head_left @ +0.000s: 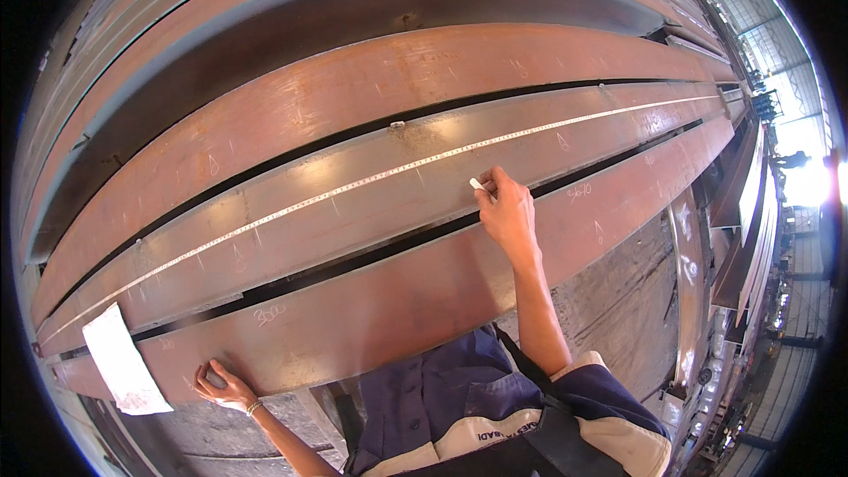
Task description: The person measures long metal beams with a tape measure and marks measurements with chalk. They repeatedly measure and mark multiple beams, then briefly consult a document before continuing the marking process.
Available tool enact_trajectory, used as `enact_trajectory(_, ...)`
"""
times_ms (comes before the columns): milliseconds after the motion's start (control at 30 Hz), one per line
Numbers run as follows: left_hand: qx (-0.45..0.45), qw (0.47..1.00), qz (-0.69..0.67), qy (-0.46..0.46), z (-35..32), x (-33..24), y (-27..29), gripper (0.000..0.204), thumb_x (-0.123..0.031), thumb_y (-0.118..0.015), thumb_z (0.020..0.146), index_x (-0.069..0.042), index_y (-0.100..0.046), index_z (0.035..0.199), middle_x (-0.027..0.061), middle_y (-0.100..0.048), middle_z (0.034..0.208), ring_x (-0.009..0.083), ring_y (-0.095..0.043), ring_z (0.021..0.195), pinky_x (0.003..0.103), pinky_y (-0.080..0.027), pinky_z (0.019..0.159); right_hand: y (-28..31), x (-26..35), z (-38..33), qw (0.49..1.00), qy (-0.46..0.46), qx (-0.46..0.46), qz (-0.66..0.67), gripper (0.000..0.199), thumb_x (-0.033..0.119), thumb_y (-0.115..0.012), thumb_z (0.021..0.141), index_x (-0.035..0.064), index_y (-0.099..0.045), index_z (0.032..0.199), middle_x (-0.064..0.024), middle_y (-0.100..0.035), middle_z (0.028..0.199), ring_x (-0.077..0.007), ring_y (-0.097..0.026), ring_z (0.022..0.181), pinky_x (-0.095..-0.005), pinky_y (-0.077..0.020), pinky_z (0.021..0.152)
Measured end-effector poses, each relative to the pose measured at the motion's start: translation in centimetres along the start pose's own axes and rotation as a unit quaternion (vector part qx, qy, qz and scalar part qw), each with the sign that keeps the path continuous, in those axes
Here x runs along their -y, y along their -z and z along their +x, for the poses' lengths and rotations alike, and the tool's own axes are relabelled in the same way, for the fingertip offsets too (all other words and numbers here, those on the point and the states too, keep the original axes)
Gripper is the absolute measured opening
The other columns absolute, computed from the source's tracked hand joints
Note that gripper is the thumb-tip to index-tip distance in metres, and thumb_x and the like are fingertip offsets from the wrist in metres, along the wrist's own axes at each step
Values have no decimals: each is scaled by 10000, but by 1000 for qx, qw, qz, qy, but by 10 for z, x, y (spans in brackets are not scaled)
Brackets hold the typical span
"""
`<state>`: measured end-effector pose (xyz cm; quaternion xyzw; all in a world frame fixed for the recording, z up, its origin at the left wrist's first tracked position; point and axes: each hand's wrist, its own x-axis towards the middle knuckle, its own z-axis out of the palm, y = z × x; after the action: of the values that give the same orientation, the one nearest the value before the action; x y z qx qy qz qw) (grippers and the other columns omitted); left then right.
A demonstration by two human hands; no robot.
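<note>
Between the thumb and fingers of my right hand [508,212] is a short white piece of chalk [477,184], held over the middle steel plate [353,221]. Along that plate lies a pale measuring tape [389,174], stretched out nearly its whole length, with short chalk strokes beside it. My left hand [226,388] rests at the front edge of the nearest steel plate [371,309], its fingers curved and apart with no object visible in them. A white sheet of paper [126,362] lies left of this hand, across the nearest plate.
Handwritten chalk marks show on several reddish-brown plates. Dark narrow gaps run between them. Beyond the middle plate are another long plate [309,88] and a deep steel channel [353,13]. More steel lengths [742,212] are stacked at the right, inside a large hall.
</note>
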<state>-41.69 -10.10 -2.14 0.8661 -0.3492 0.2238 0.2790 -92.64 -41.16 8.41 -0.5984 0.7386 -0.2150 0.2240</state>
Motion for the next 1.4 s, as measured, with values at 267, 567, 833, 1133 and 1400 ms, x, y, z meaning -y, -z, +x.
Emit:
enact_trajectory(267, -3, 1000, -1, -10, -1, -4, 3, 301, -308, -732, 973, -15, -677, 1014, 135, -659, 1054, 345, -600, 1031, 514, -457, 947, 0, -15, -2, 1000, 5, -20, -6, 173, 144, -729, 899, 59, -730, 1050, -165, -750, 865, -358, -728, 830, -435, -542, 750)
enact_trajectory(567, -12, 1000, 16, -5, 0, -4, 2, 278, -288, -733, 975, -19, -683, 1019, 132, -659, 1057, 338, -602, 1022, 514, -463, 949, -1, -28, 5, 998, 7, -60, 12, 181, 132, -734, 885, 29, -733, 1033, -174, -757, 904, -359, -733, 858, -436, -554, 780)
enact_trajectory(833, -7, 1000, 19, -4, -1, 1, 1, 289, -295, -737, 974, -15, -683, 1016, 130, -650, 1070, 334, -605, 1019, 509, -469, 945, 1, -35, 6, 998, -9, -60, 23, 163, 122, -722, 882, 30, -722, 1017, -181, -747, 935, -393, -717, 896, -470, -551, 784)
enact_trajectory(1133, -9, 999, 35, -1, -1, 6, -2, 287, -305, -747, 965, -24, -701, 1002, 130, -662, 1047, 331, -618, 998, 505, -476, 933, 1, -39, 15, 994, -24, -94, 51, 172, 130, -712, 893, 18, -724, 1023, -191, -744, 911, -382, -718, 850, -462, -548, 772)
enact_trajectory(1400, -1, 999, 34, -6, 0, -7, 4, 268, -283, -742, 966, -24, -694, 1016, 131, -662, 1045, 337, -615, 1012, 503, -471, 935, -3, -43, 18, 994, -25, -96, 50, 166, 143, -734, 889, 43, -738, 1020, -171, -747, 878, -339, -724, 809, -435, -550, 748)
